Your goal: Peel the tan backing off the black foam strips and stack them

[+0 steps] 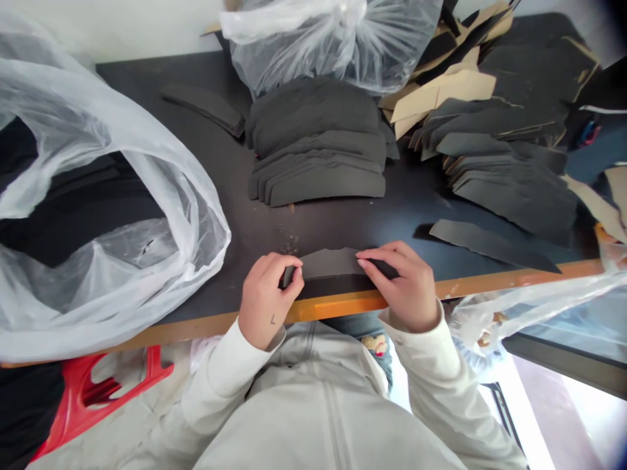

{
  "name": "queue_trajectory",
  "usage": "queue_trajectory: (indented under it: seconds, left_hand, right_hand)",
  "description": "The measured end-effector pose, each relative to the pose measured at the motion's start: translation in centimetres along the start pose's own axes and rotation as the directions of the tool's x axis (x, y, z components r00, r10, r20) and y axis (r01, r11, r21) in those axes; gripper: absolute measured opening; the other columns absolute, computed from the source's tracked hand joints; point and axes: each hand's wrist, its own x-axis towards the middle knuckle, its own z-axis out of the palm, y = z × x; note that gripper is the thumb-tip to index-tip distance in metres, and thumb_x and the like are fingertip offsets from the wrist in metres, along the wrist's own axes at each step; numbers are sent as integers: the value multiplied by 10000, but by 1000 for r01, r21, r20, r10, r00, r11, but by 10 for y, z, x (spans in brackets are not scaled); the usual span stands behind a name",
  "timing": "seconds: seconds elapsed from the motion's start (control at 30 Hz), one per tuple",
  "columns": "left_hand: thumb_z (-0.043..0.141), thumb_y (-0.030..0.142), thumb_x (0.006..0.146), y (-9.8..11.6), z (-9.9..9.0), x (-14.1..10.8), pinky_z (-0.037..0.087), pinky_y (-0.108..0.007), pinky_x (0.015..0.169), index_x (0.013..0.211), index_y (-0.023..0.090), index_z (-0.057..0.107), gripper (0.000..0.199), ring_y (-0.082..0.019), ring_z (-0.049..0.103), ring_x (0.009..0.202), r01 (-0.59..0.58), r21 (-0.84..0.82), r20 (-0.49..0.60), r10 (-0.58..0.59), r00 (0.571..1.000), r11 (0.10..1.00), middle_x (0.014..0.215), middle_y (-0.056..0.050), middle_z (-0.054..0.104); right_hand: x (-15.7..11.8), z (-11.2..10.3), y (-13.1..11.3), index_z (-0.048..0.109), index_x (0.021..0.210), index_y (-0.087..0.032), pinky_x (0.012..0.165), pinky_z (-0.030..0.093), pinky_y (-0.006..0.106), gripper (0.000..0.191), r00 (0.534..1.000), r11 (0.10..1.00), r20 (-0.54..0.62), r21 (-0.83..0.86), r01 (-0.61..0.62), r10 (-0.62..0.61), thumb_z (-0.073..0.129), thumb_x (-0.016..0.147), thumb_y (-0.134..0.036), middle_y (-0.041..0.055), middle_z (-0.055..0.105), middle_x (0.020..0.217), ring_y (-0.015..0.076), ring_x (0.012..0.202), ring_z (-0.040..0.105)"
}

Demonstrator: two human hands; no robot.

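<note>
So the biggest thing was the black table with an orange edge, and everything on it sat within easy reach. Over at 9 o'clock an open plastic bag slumped with its mouth gaping, showing dark stuff inside; my guess is it was left wide like that so a hand could get in. A knotted clear bag was parked at 12, at the back, probably to keep it out of the working space. At 2 o'clock there was a messy pile of dark pieces, tan on some edges, and just below 12 a neater fanned stack, overlapped maybe so single pieces lift off easily. A smaller stack lay at 10:30, and a loose strip sat by the edge at 3. Then the hands: left hand around 7:30, right hand around 4, both near the front edge. The dark strip was at 6, just under centre, stretched between them. Each hand had thumb and fingertips closed in a light pinch near one end, I'd say to keep the strip level without covering its middle. Couldn't tell whether its bottom edge touched the table. Tiny crumbs lay just beyond the left hand.
</note>
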Motion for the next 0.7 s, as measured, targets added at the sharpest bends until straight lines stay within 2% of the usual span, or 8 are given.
queue_trajectory:
  seconds: [0.43, 0.7]
  left_hand:
    - [541, 81, 857, -1, 3, -1, 450, -282, 721, 860, 190, 627, 139, -155, 552, 737, -68, 37, -19, 69, 997, 997, 799, -17, 643]
    - [548, 80, 868, -2, 4, -4, 454, -285, 733, 869, 181, 625, 128, -159, 550, 757, -96, 103, -16, 98, 995, 990, 815, -24, 647]
  right_hand:
    - [-1, 1, 1, 740, 914, -246, 692, 511, 283, 122, 1000, 999, -5, -34, 28, -28, 623, 880, -246, 24, 640, 815, 146, 736, 625]
    - [-2, 3, 1, 759, 998, -253, 617, 477, 233, 208, 994, 979, 13, -171, 112, -111, 585, 896, -201, 16, 612, 807, 106, 682, 590]
